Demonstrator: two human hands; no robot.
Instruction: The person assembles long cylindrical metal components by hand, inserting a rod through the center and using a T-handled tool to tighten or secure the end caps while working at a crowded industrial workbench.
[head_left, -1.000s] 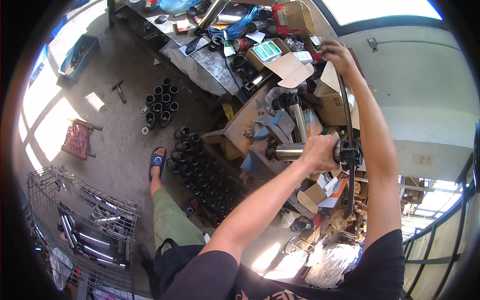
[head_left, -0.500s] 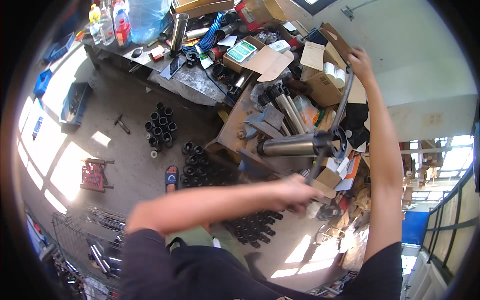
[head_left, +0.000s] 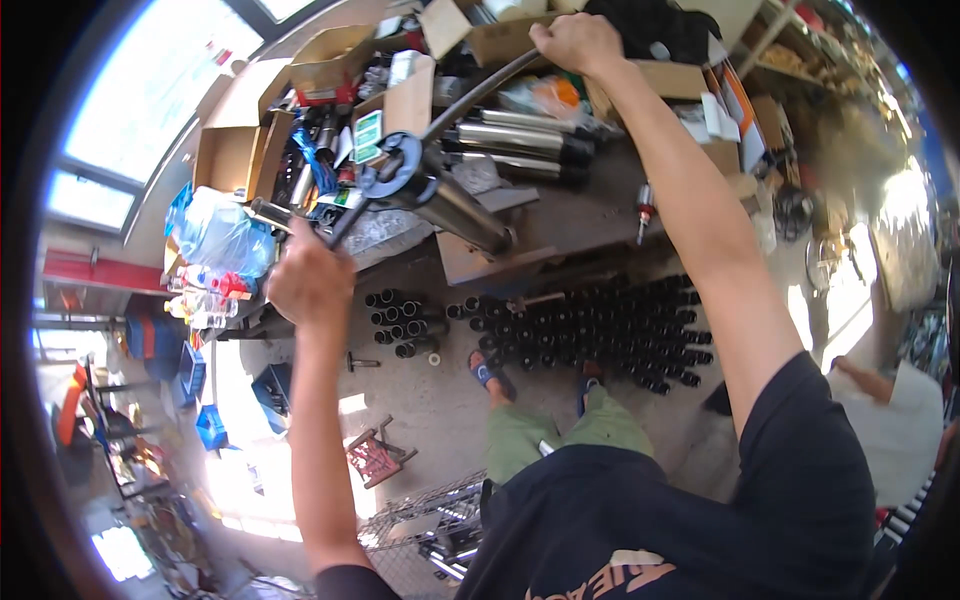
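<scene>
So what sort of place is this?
Probably a metalworking or repair workshop: there's a metal cylinder with a long bar across its top, rows of black cylindrical parts on the floor, and a hammer nearby.

A tall window [head_left: 160, 110] in dark frames fills the upper left, its panes glaring white with daylight. Below it, a red ledge [head_left: 105, 268] runs along the left side. The grey concrete floor [head_left: 440, 430] is lit by bright pools of sunlight at left [head_left: 235, 475] and right. A long, dark-topped table [head_left: 605, 215] stretches across the upper part of the room, and a low folding stool [head_left: 374, 457] with a reddish seat stands beyond it. Wooden shelving [head_left: 775, 40] lines the upper right.
</scene>
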